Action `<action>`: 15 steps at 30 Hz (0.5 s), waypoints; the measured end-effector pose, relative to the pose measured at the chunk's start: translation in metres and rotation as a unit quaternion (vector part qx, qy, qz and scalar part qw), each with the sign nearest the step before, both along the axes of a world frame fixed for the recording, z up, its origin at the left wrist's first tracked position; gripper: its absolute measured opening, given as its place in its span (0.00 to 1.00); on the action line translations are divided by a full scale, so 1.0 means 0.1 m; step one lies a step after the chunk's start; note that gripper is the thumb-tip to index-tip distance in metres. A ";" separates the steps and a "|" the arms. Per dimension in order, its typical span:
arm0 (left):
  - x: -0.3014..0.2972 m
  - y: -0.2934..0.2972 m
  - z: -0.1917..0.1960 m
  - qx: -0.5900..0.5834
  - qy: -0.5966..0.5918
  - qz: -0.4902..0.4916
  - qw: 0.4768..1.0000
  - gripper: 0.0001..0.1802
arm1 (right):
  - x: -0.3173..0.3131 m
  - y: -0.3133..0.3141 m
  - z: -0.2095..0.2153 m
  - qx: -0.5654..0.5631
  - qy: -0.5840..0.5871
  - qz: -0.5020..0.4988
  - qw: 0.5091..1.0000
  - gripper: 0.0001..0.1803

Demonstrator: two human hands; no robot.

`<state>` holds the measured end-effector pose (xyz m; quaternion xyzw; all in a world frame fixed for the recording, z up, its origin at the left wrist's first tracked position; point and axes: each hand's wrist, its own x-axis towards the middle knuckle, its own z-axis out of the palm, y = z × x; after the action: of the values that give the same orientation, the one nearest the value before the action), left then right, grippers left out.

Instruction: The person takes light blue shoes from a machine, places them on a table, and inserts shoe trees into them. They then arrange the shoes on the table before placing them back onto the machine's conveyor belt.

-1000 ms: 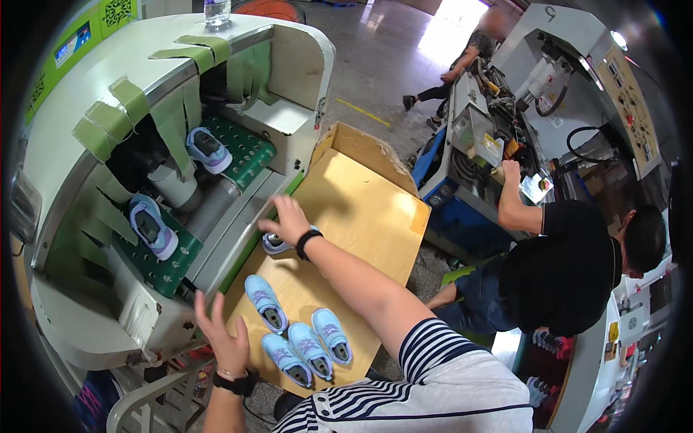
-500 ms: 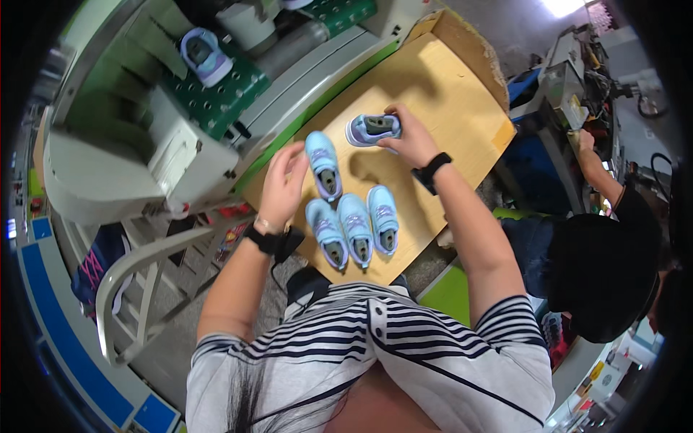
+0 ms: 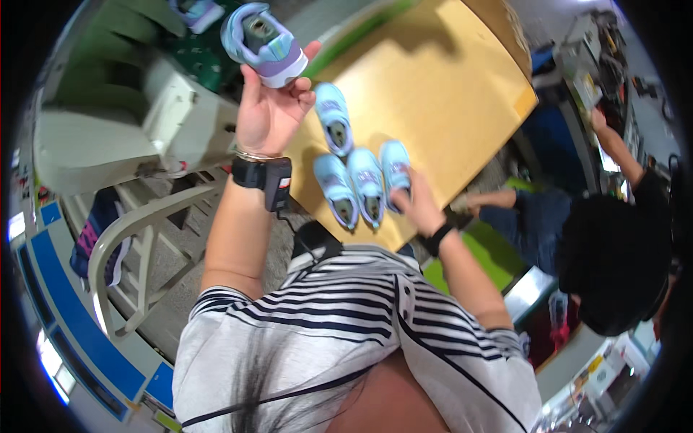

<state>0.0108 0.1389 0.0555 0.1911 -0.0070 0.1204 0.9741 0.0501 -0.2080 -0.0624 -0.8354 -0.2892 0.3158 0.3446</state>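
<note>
In my left hand (image 3: 268, 119) is a light-blue and lilac sneaker (image 3: 284, 66). The palm faces up, with fingers and thumb around its white sole, and the shoe is raised beside the table's far left edge. My right hand (image 3: 420, 204), somewhat blurred, has its fingers and thumb at the heel of the rightmost light-blue sneaker (image 3: 395, 162) on the table, covering part of its opening. To the left of that shoe lie a middle sneaker (image 3: 365, 180) and a left sneaker (image 3: 334, 184). Another sneaker (image 3: 332, 112) lies just beyond them, toe pointing away.
The shoes rest on a wooden table (image 3: 433, 79) with a cardboard wall (image 3: 516, 36) at its far right. A grey machine (image 3: 162, 115) with a green perforated belt (image 3: 198, 61) and another shoe (image 3: 196, 13) borders the left. A metal rail (image 3: 108, 267) is nearer. Another person (image 3: 613, 260) works at right.
The sneaker has passed from my right hand to my left, which has risen toward the machine. My right hand has come down to the rightmost shoe on the table.
</note>
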 end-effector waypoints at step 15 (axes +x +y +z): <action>-0.20 0.53 -0.13 0.036 0.092 0.140 0.985 0.32 | 1.04 1.20 1.51 0.360 -0.117 -0.143 0.915 0.28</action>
<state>-0.0093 0.1921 0.0427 0.2356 0.1052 0.2373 0.9366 0.1541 -0.0883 0.0887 -0.7182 -0.2991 0.0378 0.6272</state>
